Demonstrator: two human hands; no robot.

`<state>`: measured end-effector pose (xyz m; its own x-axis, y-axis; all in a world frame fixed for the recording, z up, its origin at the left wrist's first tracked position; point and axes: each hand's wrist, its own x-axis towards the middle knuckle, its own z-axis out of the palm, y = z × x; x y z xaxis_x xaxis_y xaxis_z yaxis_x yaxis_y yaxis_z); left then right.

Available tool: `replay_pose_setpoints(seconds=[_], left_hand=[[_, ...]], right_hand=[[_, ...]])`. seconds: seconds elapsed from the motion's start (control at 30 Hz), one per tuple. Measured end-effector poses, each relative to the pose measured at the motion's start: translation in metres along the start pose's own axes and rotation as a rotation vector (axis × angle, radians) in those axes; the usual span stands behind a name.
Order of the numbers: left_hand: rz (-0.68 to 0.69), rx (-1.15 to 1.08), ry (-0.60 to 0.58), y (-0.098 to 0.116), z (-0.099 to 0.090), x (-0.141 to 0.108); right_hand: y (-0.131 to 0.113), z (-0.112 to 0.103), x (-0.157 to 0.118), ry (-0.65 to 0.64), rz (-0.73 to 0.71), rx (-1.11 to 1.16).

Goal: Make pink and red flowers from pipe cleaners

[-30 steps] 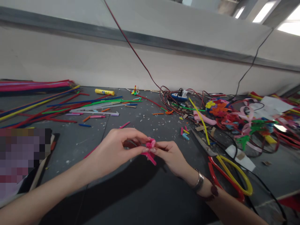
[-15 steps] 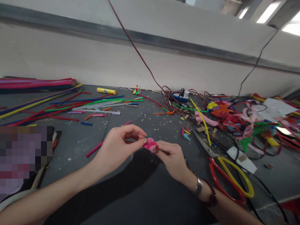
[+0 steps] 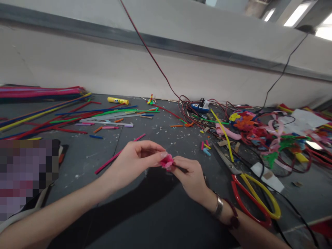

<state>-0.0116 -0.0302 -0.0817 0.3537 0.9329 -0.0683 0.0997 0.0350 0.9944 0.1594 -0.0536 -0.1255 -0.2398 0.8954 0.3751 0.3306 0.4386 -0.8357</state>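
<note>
A small bright-pink pipe-cleaner flower (image 3: pixel 167 162) is held between my two hands above the dark table. My left hand (image 3: pixel 138 155) pinches its left side between thumb and fingers. On the other side, the thumb and fingertips of my right hand (image 3: pixel 188 173) are closed on it, and part of the flower is hidden by the fingers. Beneath my left hand a long pink pipe cleaner (image 3: pixel 107 165) lies slanted on the table. To the right of my right hand rest scissors (image 3: pixel 255 193) with one red and one yellow handle, blades partly under a yellow pipe cleaner (image 3: pixel 225 138).
Many coloured pipe cleaners (image 3: pixel 70 119) and a yellow glue stick (image 3: pixel 118 100) lie at the back left. A blue power strip (image 3: pixel 200 108) sits among tangled cables. A heap of finished fuzzy flowers (image 3: pixel 246 124) fills the right. A wall (image 3: pixel 103 62) closes off the back.
My left thumb and fingers have shifted slightly right and over the flower, which now shows a more open, cup-like face. My right hand has barely moved.
</note>
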Motion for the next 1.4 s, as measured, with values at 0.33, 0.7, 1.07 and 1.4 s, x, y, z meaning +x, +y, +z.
replay_pose_setpoints(seconds=[0.33, 0.7, 1.07, 1.4], left_hand=[[-0.064, 0.108, -0.013, 0.009, -0.006, 0.003], [0.054, 0.010, -0.018, -0.003, 0.001, 0.002], [0.000, -0.082, -0.061, -0.033, 0.010, 0.004], [-0.055, -0.215, -0.311, -0.037, 0.006, 0.006]], right_hand=[[0.000, -0.002, -0.002, -0.009, 0.000, -0.022], [-0.001, -0.005, -0.001, 0.043, 0.071, 0.033], [-0.001, -0.006, -0.001, 0.104, 0.007, 0.055], [0.002, -0.008, 0.003, -0.030, -0.112, 0.019]])
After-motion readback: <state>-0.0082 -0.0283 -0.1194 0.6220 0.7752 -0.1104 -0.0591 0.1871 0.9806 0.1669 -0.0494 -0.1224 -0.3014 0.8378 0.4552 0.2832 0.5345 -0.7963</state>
